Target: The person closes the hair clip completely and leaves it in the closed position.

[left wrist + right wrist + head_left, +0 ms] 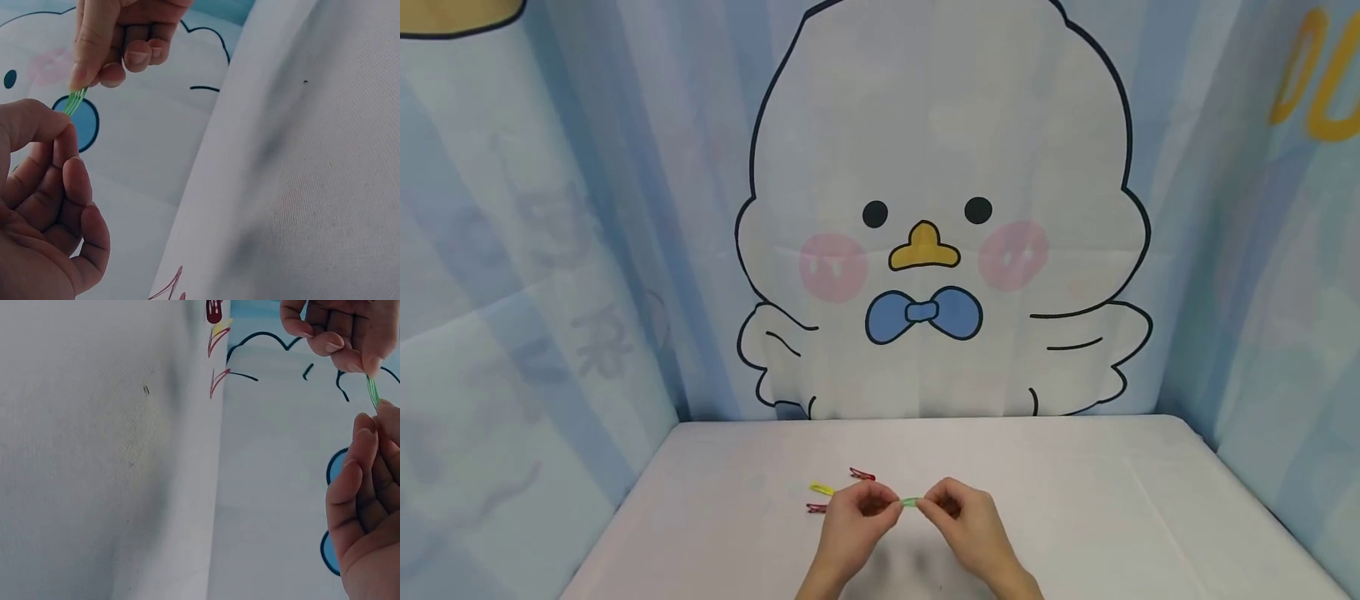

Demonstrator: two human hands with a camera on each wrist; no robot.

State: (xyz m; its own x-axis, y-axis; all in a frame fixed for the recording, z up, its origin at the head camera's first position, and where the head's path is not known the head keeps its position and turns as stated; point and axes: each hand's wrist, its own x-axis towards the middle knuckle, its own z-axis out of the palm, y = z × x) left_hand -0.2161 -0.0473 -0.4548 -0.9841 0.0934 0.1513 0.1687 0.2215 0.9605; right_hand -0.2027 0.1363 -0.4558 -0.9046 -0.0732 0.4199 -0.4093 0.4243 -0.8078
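A small green hair clip (910, 502) is held above the table between both hands. My left hand (856, 521) pinches one end of it between thumb and index finger. The other end is pinched by my right hand (967, 527) in the same way. In the left wrist view, thin green strips of the clip (75, 102) show between the fingertips, while its ends are hidden. Beside the left hand lie a yellow clip (822, 488), a dark red clip (817, 507) partly covered by that hand, and a red clip (862, 474) farther back.
The hands are over a table with a white cloth (1097, 500). Behind it hangs a curtain (925, 375) printed with a white duck, and light blue curtains (1285, 358) close off the sides. Red clips (214, 311) also show in the right wrist view.
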